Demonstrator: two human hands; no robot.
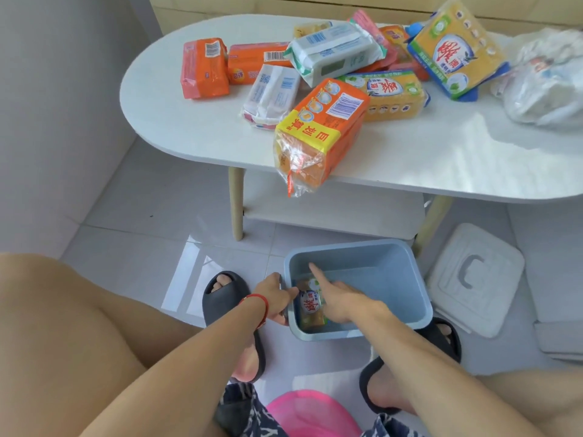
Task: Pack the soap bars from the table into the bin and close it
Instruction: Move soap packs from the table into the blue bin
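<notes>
A light blue bin [407, 279] stands open on the floor between my feet. One yellow soap pack [310, 305] lies inside it against the left wall. My left hand [274, 299] grips the bin's left rim. My right hand [334, 294] is inside the bin, resting on the soap pack with the index finger stretched out. Several wrapped soap packs lie on the white table [195, 127]: a big orange and yellow one [321, 134] at the front edge, white ones [334, 52], orange ones [205, 69] and a yellow one [454, 48].
The bin's white lid [476, 279] lies on the floor to the right of the bin. A crumpled clear plastic bag [545, 83] sits at the table's right end. A pink stool [312, 414] is under me. A wall runs along the left.
</notes>
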